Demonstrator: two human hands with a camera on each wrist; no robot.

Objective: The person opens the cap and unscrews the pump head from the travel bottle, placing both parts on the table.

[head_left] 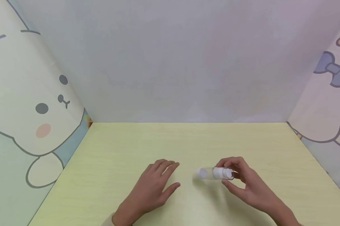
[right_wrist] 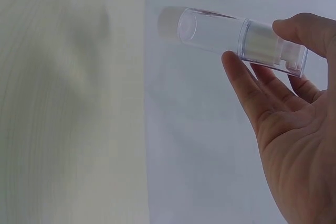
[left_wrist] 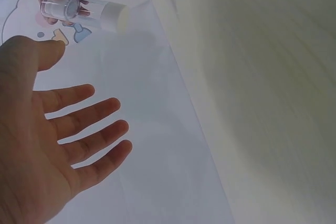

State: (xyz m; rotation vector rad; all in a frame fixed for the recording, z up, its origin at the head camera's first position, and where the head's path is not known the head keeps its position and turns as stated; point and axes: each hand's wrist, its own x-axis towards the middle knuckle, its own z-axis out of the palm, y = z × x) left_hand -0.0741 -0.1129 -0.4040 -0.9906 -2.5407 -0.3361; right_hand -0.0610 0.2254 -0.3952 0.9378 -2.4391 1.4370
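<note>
A clear pump bottle (head_left: 210,173) with a white base and a white pump under a clear cap lies sideways in my right hand (head_left: 247,185). Thumb and fingers pinch it around the capped end, and its white base points left toward my other hand. The right wrist view shows the bottle (right_wrist: 218,31) held above the table, its see-through body without visible contents. My left hand (head_left: 156,185) hovers to the left of the bottle, fingers spread and holding nothing. In the left wrist view the left palm (left_wrist: 37,145) faces the camera, apart from the bottle (left_wrist: 86,13).
A pale wooden table (head_left: 116,147) lies under both hands. Behind it rises a plain whitish wall (head_left: 187,62). Side panels with cartoon animals stand at the left (head_left: 23,94) and right (head_left: 322,106). Shadows of the bottle and right hand fall on the tabletop.
</note>
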